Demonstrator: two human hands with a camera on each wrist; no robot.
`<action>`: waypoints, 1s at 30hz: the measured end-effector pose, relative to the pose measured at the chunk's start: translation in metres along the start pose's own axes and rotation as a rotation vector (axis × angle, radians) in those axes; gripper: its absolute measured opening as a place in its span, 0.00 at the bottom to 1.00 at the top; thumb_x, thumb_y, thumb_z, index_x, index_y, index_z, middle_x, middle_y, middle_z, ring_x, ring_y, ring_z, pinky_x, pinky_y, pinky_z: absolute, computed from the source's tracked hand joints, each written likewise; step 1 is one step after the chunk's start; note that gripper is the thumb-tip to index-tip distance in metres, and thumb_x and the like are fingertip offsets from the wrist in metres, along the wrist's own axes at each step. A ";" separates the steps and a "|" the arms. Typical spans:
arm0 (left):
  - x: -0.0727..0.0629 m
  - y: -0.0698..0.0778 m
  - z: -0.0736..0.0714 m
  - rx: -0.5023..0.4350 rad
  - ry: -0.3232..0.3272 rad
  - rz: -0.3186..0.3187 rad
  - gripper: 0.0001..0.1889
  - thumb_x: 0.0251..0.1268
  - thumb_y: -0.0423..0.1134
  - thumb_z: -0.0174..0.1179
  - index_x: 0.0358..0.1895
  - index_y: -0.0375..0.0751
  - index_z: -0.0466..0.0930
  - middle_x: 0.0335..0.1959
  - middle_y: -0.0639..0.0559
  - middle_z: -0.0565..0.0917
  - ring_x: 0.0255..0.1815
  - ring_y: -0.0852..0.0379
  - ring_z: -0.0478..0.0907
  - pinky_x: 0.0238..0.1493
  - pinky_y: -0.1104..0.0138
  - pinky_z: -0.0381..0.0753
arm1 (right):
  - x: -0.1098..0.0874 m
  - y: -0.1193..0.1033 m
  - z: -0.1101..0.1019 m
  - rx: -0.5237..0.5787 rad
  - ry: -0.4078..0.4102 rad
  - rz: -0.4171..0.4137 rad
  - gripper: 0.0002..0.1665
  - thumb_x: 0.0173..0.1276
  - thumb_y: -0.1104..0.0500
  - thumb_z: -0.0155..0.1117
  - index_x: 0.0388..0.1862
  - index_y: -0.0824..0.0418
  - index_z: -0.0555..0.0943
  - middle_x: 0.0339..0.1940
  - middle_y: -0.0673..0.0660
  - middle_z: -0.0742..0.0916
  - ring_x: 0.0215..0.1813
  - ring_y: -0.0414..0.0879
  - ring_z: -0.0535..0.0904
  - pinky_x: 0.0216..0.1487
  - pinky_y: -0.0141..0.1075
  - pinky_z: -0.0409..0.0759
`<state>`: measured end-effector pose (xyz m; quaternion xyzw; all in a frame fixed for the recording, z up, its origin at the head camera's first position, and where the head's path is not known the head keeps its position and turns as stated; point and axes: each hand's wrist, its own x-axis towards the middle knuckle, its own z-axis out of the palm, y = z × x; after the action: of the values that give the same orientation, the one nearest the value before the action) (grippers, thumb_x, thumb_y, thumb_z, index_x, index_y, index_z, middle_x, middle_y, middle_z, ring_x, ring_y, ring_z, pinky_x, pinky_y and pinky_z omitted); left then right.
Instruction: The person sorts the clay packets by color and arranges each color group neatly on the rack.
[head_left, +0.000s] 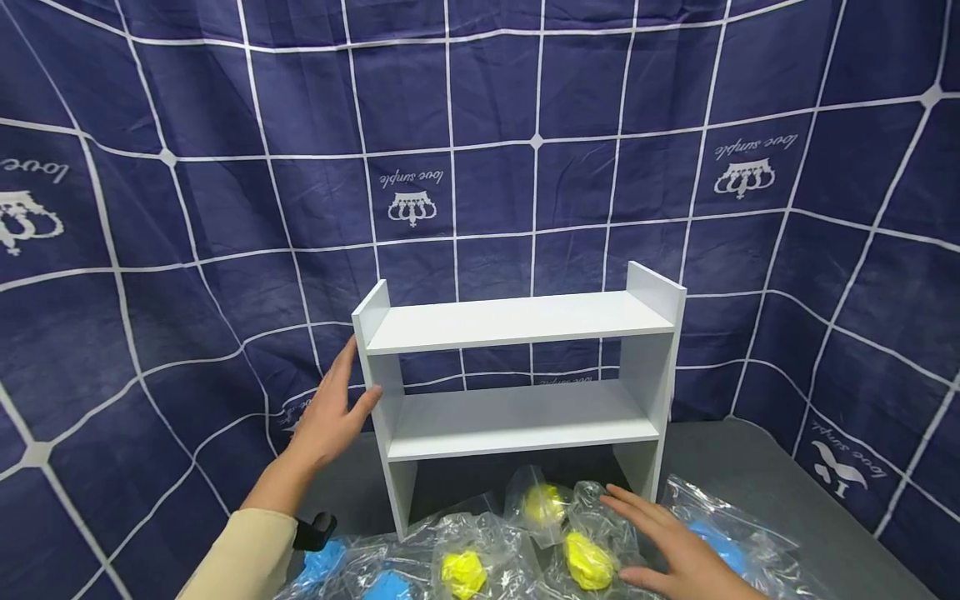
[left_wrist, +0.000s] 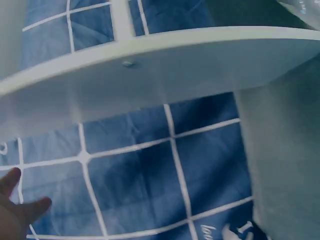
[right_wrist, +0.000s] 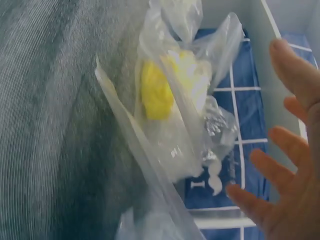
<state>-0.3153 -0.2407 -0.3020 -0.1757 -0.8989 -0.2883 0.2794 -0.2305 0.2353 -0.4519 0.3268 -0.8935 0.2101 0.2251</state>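
Left hand (head_left: pixel 330 425): fingers extended and released, thumb set apart, grasping nothing. The white shelf unit (head_left: pixel 517 421) stands immediately beside these fingers; the thumb overlaps its near side panel, but contact cannot be confirmed. Right hand (head_left: pixel 671 546): fingers spread and released, nothing grasped. A clear bag with a yellow lump (head_left: pixel 588 560) lies just beside the thumb; touching or apart cannot be told. A bagged blue lump (head_left: pixel 716 542) lies on the other side of that hand, partly hidden behind it.

Obstructions: the head view cuts off the right hand's base at the bottom edge and a blue lump (head_left: pixel 387 586) between the hands. The left wrist view catches only two digits, in its lower corner. Bag outlines overlap and are hard to separate.

Differences between views: the left wrist view alone shows a small round fitting (left_wrist: pixel 128 63) on a white board, above the fingers. The right wrist view shows fine ribbing on the grey surface (right_wrist: pixel 65 125), well apart from the fingertips.
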 end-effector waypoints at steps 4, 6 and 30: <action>0.013 0.012 -0.001 -0.179 0.031 0.052 0.42 0.76 0.48 0.50 0.81 0.59 0.30 0.84 0.44 0.43 0.82 0.35 0.44 0.72 0.33 0.51 | 0.005 0.002 0.010 0.181 -0.099 -0.074 0.49 0.60 0.48 0.74 0.78 0.53 0.63 0.76 0.60 0.71 0.76 0.41 0.67 0.51 0.43 0.81; 0.020 0.019 -0.001 -0.282 0.051 0.062 0.41 0.78 0.47 0.48 0.81 0.63 0.30 0.84 0.46 0.42 0.83 0.38 0.43 0.73 0.33 0.50 | 0.006 0.004 0.014 0.222 -0.130 -0.090 0.50 0.60 0.49 0.74 0.78 0.55 0.62 0.76 0.62 0.71 0.76 0.40 0.66 0.52 0.43 0.80; 0.072 0.034 0.009 -0.582 0.384 0.163 0.24 0.82 0.48 0.37 0.65 0.37 0.72 0.68 0.42 0.74 0.76 0.57 0.63 0.77 0.64 0.54 | 0.010 0.017 0.048 0.157 -0.236 -0.156 0.44 0.61 0.46 0.71 0.75 0.52 0.67 0.72 0.59 0.76 0.66 0.55 0.75 0.52 0.53 0.82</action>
<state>-0.3592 -0.1974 -0.2506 -0.2614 -0.6934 -0.5367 0.4034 -0.2619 0.2175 -0.4893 0.4343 -0.8665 0.2214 0.1077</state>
